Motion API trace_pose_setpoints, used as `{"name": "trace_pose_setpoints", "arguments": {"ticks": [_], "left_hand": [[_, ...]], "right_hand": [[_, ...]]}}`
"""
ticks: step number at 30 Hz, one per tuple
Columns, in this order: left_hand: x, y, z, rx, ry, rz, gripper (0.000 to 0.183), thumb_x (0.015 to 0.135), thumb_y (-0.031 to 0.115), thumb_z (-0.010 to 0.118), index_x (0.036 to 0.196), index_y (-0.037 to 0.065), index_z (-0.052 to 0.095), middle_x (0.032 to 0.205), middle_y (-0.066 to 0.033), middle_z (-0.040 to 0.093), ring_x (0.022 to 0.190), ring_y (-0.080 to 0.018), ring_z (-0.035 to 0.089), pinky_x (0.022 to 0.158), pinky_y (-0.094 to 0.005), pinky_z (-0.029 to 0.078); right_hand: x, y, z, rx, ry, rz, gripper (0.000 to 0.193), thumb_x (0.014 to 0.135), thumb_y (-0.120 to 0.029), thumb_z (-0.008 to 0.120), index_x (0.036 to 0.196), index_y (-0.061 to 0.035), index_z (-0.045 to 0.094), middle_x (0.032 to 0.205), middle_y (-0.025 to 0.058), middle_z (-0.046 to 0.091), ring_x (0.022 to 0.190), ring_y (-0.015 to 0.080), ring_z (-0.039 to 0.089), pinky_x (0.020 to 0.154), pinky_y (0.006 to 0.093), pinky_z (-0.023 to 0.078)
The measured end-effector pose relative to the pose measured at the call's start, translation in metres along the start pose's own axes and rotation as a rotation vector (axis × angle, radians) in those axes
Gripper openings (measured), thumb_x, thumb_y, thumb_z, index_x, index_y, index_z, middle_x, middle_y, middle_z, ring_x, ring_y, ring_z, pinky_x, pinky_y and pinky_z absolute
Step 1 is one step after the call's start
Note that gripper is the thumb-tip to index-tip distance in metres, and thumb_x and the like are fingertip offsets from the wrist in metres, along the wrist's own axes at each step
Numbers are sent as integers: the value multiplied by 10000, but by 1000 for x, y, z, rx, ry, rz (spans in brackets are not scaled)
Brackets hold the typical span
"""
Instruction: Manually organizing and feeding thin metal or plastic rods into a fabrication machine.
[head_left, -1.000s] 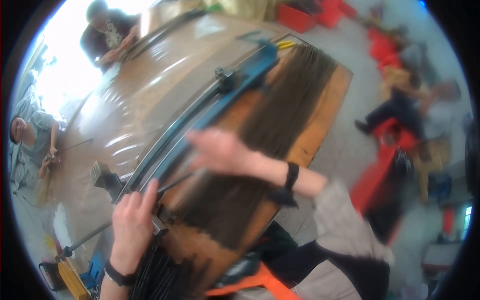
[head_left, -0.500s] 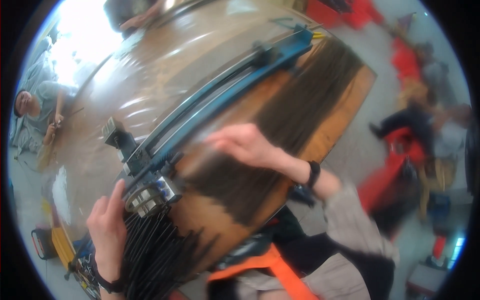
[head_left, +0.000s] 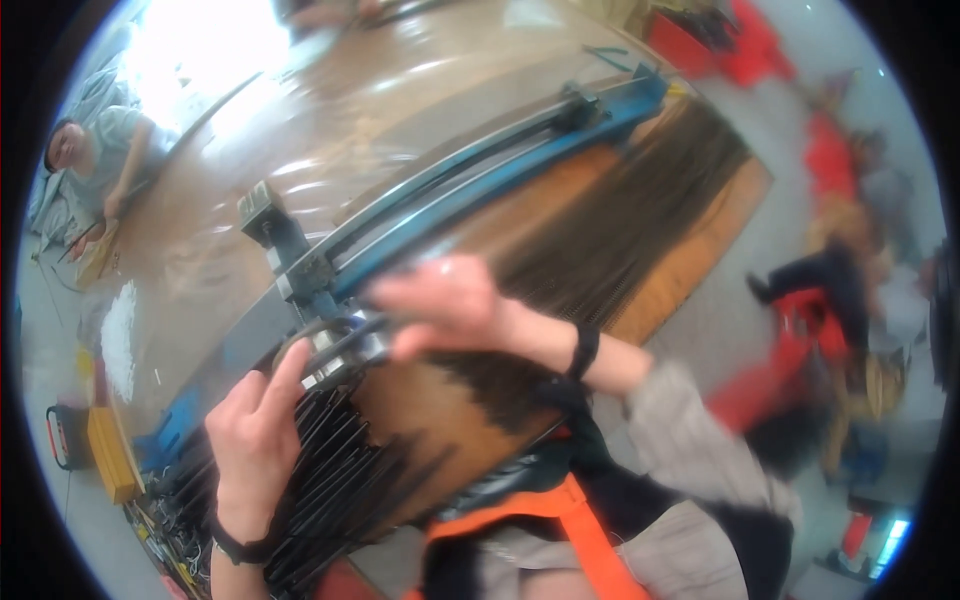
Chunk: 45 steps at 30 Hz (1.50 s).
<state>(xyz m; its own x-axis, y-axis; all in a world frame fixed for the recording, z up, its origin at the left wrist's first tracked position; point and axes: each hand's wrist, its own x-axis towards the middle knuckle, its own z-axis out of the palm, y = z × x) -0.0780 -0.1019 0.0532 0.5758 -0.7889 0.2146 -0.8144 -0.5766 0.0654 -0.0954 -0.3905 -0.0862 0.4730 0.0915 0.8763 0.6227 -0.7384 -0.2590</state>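
Observation:
My left hand [head_left: 255, 430] is at the near end of a long blue metal fixture [head_left: 470, 185], fingers curled and index finger stretched along its metal clamp block [head_left: 345, 350]. What the curled fingers hold is hidden. Smeared by motion, my right hand [head_left: 440, 305] is at the right side of the same block, thumb and fingers drawn together. A dark rod-like shape runs between its fingertips and the block; I cannot make out clearly what it is. Several black rods [head_left: 325, 450] lie in a loose pile beside my left wrist.
A wide bundle of dark thin rods [head_left: 610, 230] lies on the wooden tabletop [head_left: 690, 250] right of the fixture. Clear sheeting covers the table's far side. A person [head_left: 105, 160] sits at the far left. A yellow box [head_left: 112, 455] and red items [head_left: 800, 330] flank the table.
My right hand has come left and down to the clamp block. My left hand remains beside the block. The whole view has shifted slightly.

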Motion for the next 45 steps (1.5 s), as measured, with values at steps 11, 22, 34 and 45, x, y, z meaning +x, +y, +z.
{"name": "trace_pose_setpoints", "arguments": {"ticks": [11, 22, 34, 45], "left_hand": [[-60, -79, -72, 364, 400, -323, 306, 987, 13, 517, 1284, 21, 592, 1122, -201, 662, 1009, -331, 651, 868, -381, 503], [-133, -79, -59, 91, 354, -538, 340, 935, -14, 569, 1266, 54, 604, 922, -194, 625, 820, -342, 624, 731, -393, 490], [-131, -124, -13, 127, 270, -537, 341, 920, 67, 608, 1249, 153, 634, 826, -156, 605, 709, -340, 608, 625, -417, 485], [20, -125, 93, 52, 233, -143, 114, 913, 210, 629, 953, 104, 645, 760, -110, 608, 702, -306, 625, 616, -416, 515]], "right_hand": [[21, 43, 47, 9, -174, 262, 152, 933, -154, 644, 1042, -55, 681, 878, 106, 699, 746, 223, 673, 630, 334, 526], [116, 2, 140, 369, -472, 26, 92, 843, -120, 716, 906, -52, 713, 838, 100, 693, 838, 240, 663, 784, 374, 506], [58, 93, 58, -367, -287, -189, 144, 812, -18, 614, 875, -139, 661, 808, 38, 653, 903, 268, 618, 978, 440, 356], [15, 169, -80, -495, -248, 99, 43, 884, -87, 633, 902, -50, 621, 856, 120, 617, 911, 301, 585, 895, 406, 413]]}}
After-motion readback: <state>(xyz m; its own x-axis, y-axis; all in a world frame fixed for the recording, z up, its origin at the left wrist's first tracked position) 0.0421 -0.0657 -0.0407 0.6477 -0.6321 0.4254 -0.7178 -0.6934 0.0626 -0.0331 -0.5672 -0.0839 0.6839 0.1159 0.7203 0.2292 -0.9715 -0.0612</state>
